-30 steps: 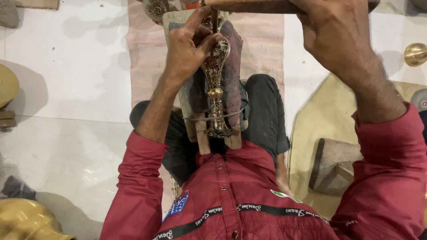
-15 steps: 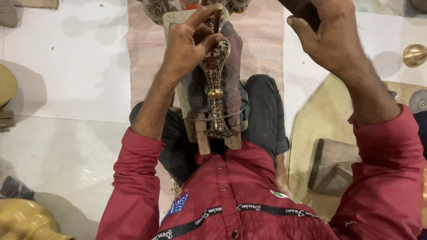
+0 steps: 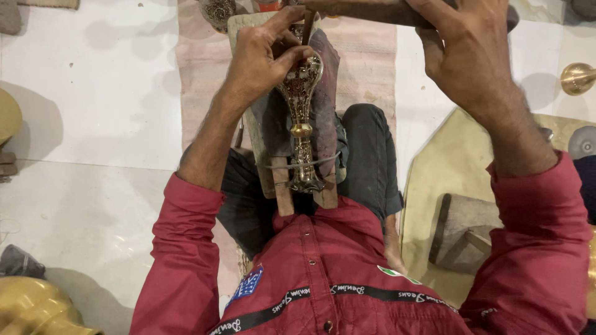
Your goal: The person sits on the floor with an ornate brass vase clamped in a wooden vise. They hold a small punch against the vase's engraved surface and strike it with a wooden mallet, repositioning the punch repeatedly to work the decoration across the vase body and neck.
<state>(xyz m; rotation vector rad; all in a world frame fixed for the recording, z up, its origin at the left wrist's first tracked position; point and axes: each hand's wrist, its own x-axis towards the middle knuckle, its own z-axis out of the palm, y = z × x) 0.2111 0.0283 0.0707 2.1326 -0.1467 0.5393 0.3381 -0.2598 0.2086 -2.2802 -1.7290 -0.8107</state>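
An engraved brass vase lies along a wooden board on my lap, tied down by a wire and padded with dark cloth. My left hand grips a thin metal chisel whose tip rests on the wide part of the vase. My right hand is raised at the top right, shut on a wooden mallet handle that reaches left above the chisel. The mallet's head is out of frame.
A pinkish mat lies on the white floor under the board. Brass pieces sit at the left edge, the bottom left and the right. A large brass plate and a wooden block lie by my right leg.
My right hand lifted with the mallet and has come back down, so the handle again lies level over the chisel. My left hand keeps the chisel on the vase.
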